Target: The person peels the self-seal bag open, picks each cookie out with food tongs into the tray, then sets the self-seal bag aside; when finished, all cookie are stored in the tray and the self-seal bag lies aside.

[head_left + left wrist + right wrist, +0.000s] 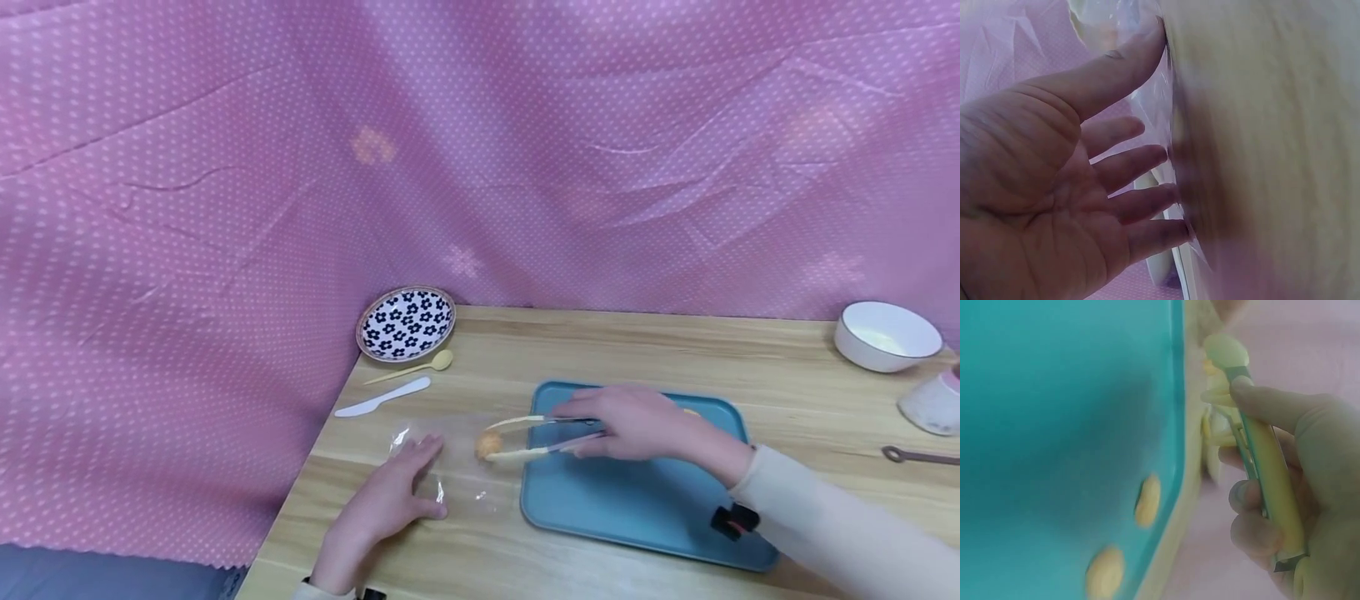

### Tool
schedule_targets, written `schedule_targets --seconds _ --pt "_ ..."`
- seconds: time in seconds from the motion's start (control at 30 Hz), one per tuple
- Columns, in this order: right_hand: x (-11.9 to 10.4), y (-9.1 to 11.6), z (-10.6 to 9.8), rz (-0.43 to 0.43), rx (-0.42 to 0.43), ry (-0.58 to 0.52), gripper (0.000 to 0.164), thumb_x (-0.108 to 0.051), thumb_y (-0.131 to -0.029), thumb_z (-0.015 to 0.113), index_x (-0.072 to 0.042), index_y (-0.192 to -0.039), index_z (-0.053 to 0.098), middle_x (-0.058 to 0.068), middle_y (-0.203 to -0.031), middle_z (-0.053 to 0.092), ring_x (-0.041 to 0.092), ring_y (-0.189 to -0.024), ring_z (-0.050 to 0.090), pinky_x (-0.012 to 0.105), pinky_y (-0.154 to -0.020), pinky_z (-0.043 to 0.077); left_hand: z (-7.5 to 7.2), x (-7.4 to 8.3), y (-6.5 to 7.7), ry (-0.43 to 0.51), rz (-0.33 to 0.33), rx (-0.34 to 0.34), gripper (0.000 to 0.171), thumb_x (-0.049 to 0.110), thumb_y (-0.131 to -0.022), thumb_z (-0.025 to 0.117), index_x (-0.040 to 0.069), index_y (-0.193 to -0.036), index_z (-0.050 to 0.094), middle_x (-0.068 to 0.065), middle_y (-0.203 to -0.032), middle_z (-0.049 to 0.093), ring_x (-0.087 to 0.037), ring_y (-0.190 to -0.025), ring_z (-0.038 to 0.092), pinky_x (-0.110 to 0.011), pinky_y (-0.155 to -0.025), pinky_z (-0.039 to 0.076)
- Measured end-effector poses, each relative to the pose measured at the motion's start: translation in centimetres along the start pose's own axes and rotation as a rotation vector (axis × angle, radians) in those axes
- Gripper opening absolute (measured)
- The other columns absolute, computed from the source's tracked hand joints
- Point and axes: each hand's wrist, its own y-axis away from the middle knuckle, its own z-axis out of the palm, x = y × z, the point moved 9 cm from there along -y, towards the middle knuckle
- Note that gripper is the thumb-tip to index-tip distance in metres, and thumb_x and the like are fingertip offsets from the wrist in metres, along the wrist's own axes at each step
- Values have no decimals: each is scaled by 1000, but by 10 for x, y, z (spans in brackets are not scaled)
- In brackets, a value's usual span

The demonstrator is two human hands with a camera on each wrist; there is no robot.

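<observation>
My right hand [637,423] grips a pair of tongs [517,455] with pale yellow tips, reaching left past the tray's edge. Between those tips is a round, golden-brown biscuit [488,445], over a clear plastic bag [459,471] on the table; whether it is inside the bag I cannot tell. My left hand [386,496] rests on the bag's left part, its fingers spread. In the left wrist view the fingertips and thumb touch the thin film [1155,103]. The blue tray [622,500] lies under my right hand, and the right wrist view shows two biscuits [1147,501] on it.
Beyond my left hand lie a white knife [382,397], a yellow spoon [441,360] and a flower-patterned dish [407,323]. At the far right are a white bowl [877,354], a jar [932,407] and a dark-handled utensil [918,456]. Pink cloth [525,167] hangs behind the table.
</observation>
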Motion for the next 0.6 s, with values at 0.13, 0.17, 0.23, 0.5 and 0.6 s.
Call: schedule_targets --seconds 0.13,0.17,0.23,0.5,0.6 --pt "23 39 -14 27 65 4 53 -51 -88 74 -37 -138 61 -15 -127 69 -4 -76 60 23 -69 53 0 3 -1 0 -8 -16 97 36 -70 90 21 -154 44 -3 -164 39 -40 -156 27 -61 -127 24" --pt "28 50 -18 32 83 7 54 -51 -88 74 -36 -138 61 -15 -127 69 -6 -73 56 21 -67 51 0 4 -1 2 -8 -18 96 36 -70 90 21 -154 45 -4 -164 39 -40 -156 27 -61 -127 24" --pt "36 73 -24 36 122 17 53 -50 -88 75 -35 -137 62 -15 -126 70 -7 -77 59 21 -66 52 -1 6 -1 9 -11 -25 95 36 -70 90 20 -153 46 -5 -164 39 -41 -156 27 -62 -127 24" --pt "64 157 -27 81 229 89 54 -49 -82 81 -38 -132 65 -18 -120 70 -6 -93 63 22 -69 56 -2 10 -1 29 -14 -43 92 36 -70 89 17 -151 49 -6 -165 38 -41 -156 26 -63 -126 23" --pt "71 172 -17 116 215 89 54 -51 -82 80 -39 -132 64 -17 -120 71 -11 -89 58 19 -66 51 0 8 0 19 -27 -54 90 36 -71 89 17 -150 51 -5 -165 38 -41 -156 25 -64 -126 24"
